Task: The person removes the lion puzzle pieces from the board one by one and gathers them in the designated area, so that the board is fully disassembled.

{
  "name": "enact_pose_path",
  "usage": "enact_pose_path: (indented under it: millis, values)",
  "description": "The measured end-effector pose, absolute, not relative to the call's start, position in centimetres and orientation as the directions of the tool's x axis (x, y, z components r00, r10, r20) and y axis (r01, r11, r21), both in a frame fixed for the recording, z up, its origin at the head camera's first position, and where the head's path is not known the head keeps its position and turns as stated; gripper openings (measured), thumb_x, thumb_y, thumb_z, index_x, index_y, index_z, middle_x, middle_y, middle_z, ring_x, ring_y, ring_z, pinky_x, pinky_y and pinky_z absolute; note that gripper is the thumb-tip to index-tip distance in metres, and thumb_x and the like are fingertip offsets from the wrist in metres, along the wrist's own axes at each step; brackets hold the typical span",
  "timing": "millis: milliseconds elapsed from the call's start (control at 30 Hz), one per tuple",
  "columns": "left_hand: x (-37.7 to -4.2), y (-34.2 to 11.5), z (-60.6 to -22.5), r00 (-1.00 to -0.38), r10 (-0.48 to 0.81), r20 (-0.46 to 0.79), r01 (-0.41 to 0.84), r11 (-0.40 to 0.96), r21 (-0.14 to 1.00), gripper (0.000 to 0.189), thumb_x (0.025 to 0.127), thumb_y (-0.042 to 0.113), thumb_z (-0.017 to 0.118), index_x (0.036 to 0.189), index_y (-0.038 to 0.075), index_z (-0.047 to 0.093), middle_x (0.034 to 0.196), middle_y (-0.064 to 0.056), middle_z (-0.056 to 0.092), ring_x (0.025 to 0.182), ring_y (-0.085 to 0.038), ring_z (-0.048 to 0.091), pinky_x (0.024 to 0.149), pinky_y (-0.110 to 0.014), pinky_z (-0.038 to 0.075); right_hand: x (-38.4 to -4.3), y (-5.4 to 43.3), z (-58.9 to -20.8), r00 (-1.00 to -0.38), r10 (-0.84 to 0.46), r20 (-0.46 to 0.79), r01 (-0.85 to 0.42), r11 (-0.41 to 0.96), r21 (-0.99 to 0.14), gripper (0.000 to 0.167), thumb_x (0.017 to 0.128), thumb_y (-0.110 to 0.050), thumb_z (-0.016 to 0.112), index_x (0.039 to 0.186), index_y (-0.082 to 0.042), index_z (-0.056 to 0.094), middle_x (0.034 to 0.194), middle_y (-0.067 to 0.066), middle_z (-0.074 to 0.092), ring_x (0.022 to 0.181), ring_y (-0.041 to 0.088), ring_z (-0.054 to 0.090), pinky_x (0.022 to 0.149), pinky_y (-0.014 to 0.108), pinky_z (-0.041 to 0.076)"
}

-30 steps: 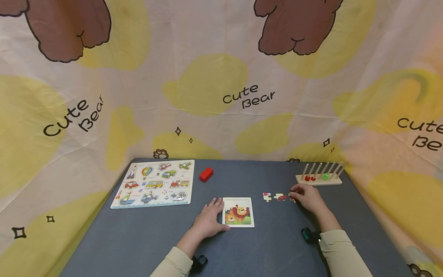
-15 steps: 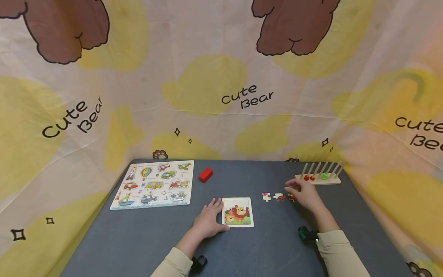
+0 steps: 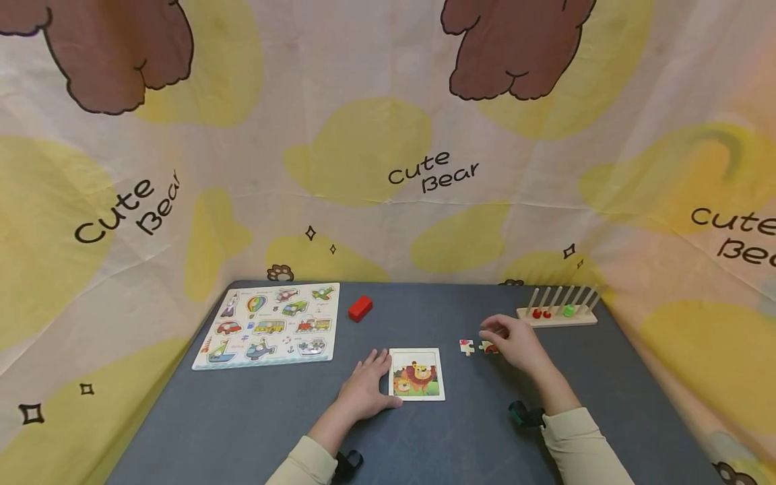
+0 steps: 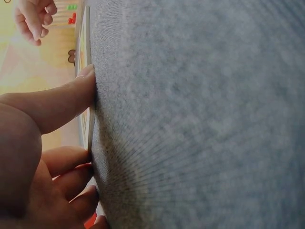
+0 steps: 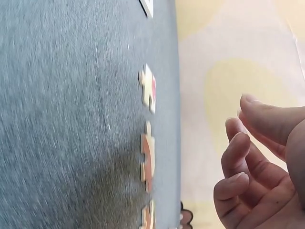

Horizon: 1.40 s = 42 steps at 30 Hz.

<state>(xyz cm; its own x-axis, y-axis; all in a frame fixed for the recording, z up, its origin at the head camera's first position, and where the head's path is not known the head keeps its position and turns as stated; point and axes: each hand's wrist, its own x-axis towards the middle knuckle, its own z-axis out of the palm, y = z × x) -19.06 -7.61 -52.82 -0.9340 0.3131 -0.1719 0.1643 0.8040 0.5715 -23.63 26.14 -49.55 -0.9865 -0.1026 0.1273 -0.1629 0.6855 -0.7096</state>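
Observation:
A square jigsaw puzzle tray (image 3: 442, 370) with a lion picture lies mid-table, its upper strip pale. My left hand (image 3: 364, 385) rests at the tray's left side, fingers spread. In the left wrist view the thumb (image 4: 71, 98) and fingertips touch the tray's edge. Over a row of loose jigsaw pieces, my right hand (image 3: 515, 342) hovers with relaxed, bent fingers and nothing between them. Two pieces show in the head view: a white-and-pink one (image 3: 466, 347) and a reddish one (image 3: 488, 347). A third piece (image 5: 148, 217), hidden there by the hand, appears in the right wrist view.
Back left lies a vehicle picture board (image 3: 273, 325), with a red block (image 3: 360, 308) to its right. A wooden peg rack (image 3: 558, 318) with red and green beads stands back right. A printed cloth (image 3: 364, 155) hangs behind the dark table (image 3: 242, 424).
My right hand has moved left along the row of pieces, from the rightmost piece towards the middle one, and now covers the rightmost. The left hand and the tray have stayed in place.

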Motion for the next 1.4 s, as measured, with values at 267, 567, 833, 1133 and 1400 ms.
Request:
enact_pose_path:
  millis: [267,567,833,1133,1400]
  values:
    - [-18.8,-7.6,-52.7,-0.934,0.316,-0.169,0.166,0.801,0.575,0.091,0.078,0.035,0.087,0.153,0.007,0.043,0.164,-0.009,0.033,0.155,-0.032,0.021,0.124,-0.057,0.020,-23.1,23.9,-49.6,-0.982,-0.144,0.124,-0.189,0.675,-0.713,0.021,0.093,-0.020,0.074,0.109,-0.007,0.072,0.090,0.003,0.071,0.072,0.015,0.060,0.058,0.027,0.050]
    - [-18.9,-7.7,-52.8,-0.937,0.307,-0.168,0.160,0.802,0.576,0.090,0.078,0.036,0.087,0.153,0.008,0.044,0.164,-0.009,0.033,0.155,-0.033,0.022,0.123,-0.058,0.022,-22.9,21.5,-49.3,-0.977,-0.192,0.098,-0.203,0.664,-0.719,0.020,0.092,-0.020,0.076,0.108,-0.010,0.073,0.091,0.000,0.070,0.075,0.015,0.058,0.059,0.025,0.051]
    - [-19.0,-7.7,-52.8,-0.935,0.310,-0.172,0.161,0.803,0.574,0.090,0.078,0.036,0.087,0.153,0.008,0.044,0.164,-0.009,0.033,0.155,-0.033,0.022,0.122,-0.059,0.022,-22.7,19.5,-49.7,-0.963,-0.243,0.117,-0.252,0.655,-0.713,0.019,0.092,-0.022,0.076,0.107,-0.011,0.074,0.089,-0.003,0.068,0.076,0.013,0.056,0.061,0.023,0.049]
    - [-19.0,-7.6,-52.8,-0.935,0.309,-0.176,0.159,0.806,0.570,0.090,0.079,0.038,0.086,0.152,0.007,0.045,0.164,-0.009,0.033,0.155,-0.032,0.021,0.123,-0.057,0.021,-22.2,17.2,-50.0,-0.941,-0.305,0.148,-0.315,0.624,-0.715,0.015,0.092,-0.023,0.075,0.104,-0.013,0.074,0.087,-0.005,0.068,0.073,0.011,0.056,0.061,0.023,0.050]
    - [-18.8,-7.7,-52.6,-0.934,0.319,-0.160,0.175,0.801,0.573,0.088,0.079,0.037,0.086,0.151,0.005,0.046,0.163,-0.011,0.034,0.155,-0.033,0.023,0.123,-0.058,0.022,-21.8,15.2,-50.4,-0.937,-0.328,0.118,-0.307,0.616,-0.726,0.016,0.093,-0.022,0.074,0.105,-0.012,0.074,0.086,-0.007,0.066,0.072,0.011,0.057,0.062,0.022,0.050]
